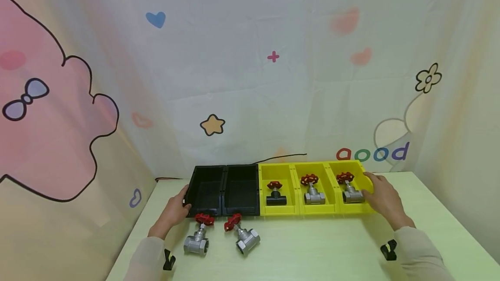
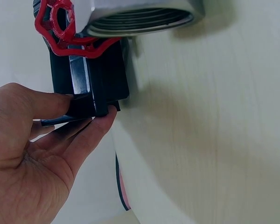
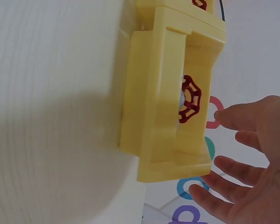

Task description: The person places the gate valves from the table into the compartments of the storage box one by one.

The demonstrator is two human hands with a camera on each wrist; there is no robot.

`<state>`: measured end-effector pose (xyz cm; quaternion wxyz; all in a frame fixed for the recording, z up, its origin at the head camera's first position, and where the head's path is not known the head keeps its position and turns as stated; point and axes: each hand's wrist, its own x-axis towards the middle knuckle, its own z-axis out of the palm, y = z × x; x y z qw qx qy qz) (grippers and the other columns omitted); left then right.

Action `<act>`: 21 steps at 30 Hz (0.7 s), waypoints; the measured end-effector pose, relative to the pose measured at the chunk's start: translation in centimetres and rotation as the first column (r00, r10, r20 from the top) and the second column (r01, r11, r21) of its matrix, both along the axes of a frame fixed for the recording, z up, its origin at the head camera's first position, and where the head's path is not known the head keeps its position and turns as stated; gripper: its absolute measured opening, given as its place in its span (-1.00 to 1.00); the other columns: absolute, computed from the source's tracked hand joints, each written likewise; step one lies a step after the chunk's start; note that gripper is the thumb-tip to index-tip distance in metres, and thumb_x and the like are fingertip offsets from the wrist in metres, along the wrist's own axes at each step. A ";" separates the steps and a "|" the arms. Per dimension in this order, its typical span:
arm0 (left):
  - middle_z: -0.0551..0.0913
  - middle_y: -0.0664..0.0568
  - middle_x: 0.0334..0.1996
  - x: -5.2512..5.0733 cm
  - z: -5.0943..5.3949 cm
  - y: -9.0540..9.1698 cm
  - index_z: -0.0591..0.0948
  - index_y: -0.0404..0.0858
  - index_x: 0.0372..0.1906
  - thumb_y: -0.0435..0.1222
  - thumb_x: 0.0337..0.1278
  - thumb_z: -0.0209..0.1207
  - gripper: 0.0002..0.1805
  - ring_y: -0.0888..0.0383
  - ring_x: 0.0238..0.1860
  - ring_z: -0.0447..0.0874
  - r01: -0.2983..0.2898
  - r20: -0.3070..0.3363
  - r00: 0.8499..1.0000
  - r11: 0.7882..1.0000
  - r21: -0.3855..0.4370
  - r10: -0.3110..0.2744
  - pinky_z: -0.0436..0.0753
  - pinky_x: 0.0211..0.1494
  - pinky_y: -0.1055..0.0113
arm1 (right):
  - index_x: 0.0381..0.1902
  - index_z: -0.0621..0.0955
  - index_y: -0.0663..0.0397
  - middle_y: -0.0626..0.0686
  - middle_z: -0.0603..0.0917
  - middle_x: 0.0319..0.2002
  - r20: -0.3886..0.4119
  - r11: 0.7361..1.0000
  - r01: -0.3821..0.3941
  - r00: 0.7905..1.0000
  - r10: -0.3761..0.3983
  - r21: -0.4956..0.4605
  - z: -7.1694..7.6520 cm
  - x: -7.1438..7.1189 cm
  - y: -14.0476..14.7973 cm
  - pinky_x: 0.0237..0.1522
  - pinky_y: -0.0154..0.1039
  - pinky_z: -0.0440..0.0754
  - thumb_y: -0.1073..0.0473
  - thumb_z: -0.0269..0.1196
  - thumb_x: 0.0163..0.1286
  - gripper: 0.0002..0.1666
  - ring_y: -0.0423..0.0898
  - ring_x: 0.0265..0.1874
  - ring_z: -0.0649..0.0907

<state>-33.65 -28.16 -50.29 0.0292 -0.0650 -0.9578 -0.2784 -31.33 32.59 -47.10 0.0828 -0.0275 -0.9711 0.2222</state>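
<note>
Two black bins [image 1: 207, 192] and several yellow bins [image 1: 276, 172] stand joined in one row. My left hand [image 1: 174, 210] pinches the left wall of the end black bin [image 2: 100, 74], thumb on one side and fingers on the other. At the other end, my right hand [image 1: 386, 197] is beside the last yellow bin [image 3: 144, 93], fingers spread and relaxed, fingertips close to its wall; contact is unclear. Metal gate valves with red handwheels [image 1: 314, 196] sit in two yellow bins, and a black-bodied valve [image 1: 276, 198] in another. Two more metal valves [image 1: 197, 244] lie in front of the black bins.
The bins stand at the back of a pale table [image 1: 312, 246], close to a printed curtain [image 1: 250, 81]. A dark cord [image 1: 281, 157] runs behind the row. Small black-and-yellow pieces [image 1: 169, 260] show near each wrist.
</note>
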 end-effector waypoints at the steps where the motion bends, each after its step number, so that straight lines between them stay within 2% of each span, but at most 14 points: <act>1: 0.66 -0.33 -0.25 0.0 0.0 0.0 0.09 -0.43 0.51 -0.45 0.22 0.15 -0.21 0.14 -0.58 0.35 0.001 -0.009 1.000 1.000 -0.006 -0.001 0.41 -0.35 0.23 | 0.42 0.25 0.32 0.55 0.23 0.32 0.001 1.000 0.007 1.000 -0.007 -0.008 -0.2 -0.1 0.0 0.15 0.45 0.32 0.18 0.21 0.35 -0.25 0.54 0.21 0.31; 2: 0.66 -0.37 -0.18 0.0 0.1 -0.1 0.10 -0.44 0.50 -0.45 0.21 0.16 -0.21 0.13 -0.56 0.36 0.002 -0.014 1.000 1.000 -0.013 -0.003 0.42 -0.32 0.22 | 0.42 0.25 0.32 0.55 0.22 0.32 0.002 1.000 0.016 1.000 -0.016 -0.014 -0.3 -0.2 -0.1 0.15 0.45 0.32 0.19 0.21 0.35 -0.25 0.54 0.21 0.30; 3: 0.66 -0.36 -0.20 0.0 0.1 -0.1 0.10 -0.44 0.50 -0.45 0.22 0.16 -0.21 0.13 -0.56 0.35 0.000 -0.010 1.000 1.000 -0.015 0.000 0.43 -0.32 0.21 | 0.42 0.25 0.32 0.55 0.22 0.32 0.003 1.000 0.025 1.000 -0.025 -0.017 -0.5 -0.3 -0.1 0.15 0.45 0.32 0.19 0.21 0.35 -0.25 0.53 0.21 0.30; 5: 0.64 -0.43 -0.06 -0.1 0.1 -0.1 0.11 -0.46 0.49 -0.45 0.21 0.16 -0.22 0.11 -0.51 0.37 0.000 -0.019 1.000 1.000 -0.025 -0.001 0.44 -0.27 0.19 | 0.42 0.25 0.34 0.56 0.23 0.30 0.001 0.999 0.038 0.999 -0.038 -0.022 -0.7 -0.4 0.0 0.16 0.44 0.33 0.20 0.20 0.35 -0.26 0.53 0.20 0.32; 9: 0.61 -0.45 0.00 0.0 0.1 -0.1 0.10 -0.46 0.49 -0.45 0.21 0.16 -0.22 0.10 -0.50 0.38 -0.001 -0.014 1.000 1.000 -0.017 0.001 0.43 -0.28 0.21 | 0.39 0.27 0.39 0.56 0.30 0.23 -0.001 0.998 0.050 0.999 -0.050 -0.030 -1.1 -0.4 0.3 0.15 0.42 0.35 0.22 0.17 0.36 -0.29 0.51 0.13 0.39; 14: 0.54 -0.50 0.12 -0.1 0.0 -0.1 0.12 -0.47 0.48 -0.45 0.21 0.16 -0.22 0.03 -0.35 0.48 0.003 -0.029 1.000 1.000 -0.021 -0.004 0.47 -0.21 0.16 | 0.35 0.29 0.46 0.58 0.37 0.20 -0.006 0.999 0.034 0.999 -0.034 -0.025 -1.5 -0.3 1.0 0.14 0.41 0.37 0.25 0.13 0.37 -0.35 0.50 0.10 0.43; 21: 0.49 -0.52 0.18 -0.1 -0.1 -0.1 0.11 -0.47 0.49 -0.44 0.22 0.16 -0.22 -0.07 -0.16 0.54 0.001 -0.030 1.000 1.000 -0.017 -0.001 0.53 -0.08 0.06 | 0.35 0.29 0.47 0.58 0.36 0.23 0.004 0.997 0.050 0.999 -0.050 -0.067 -1.8 -0.4 1.5 0.09 0.33 0.47 0.36 0.07 0.35 -0.38 0.44 0.02 0.48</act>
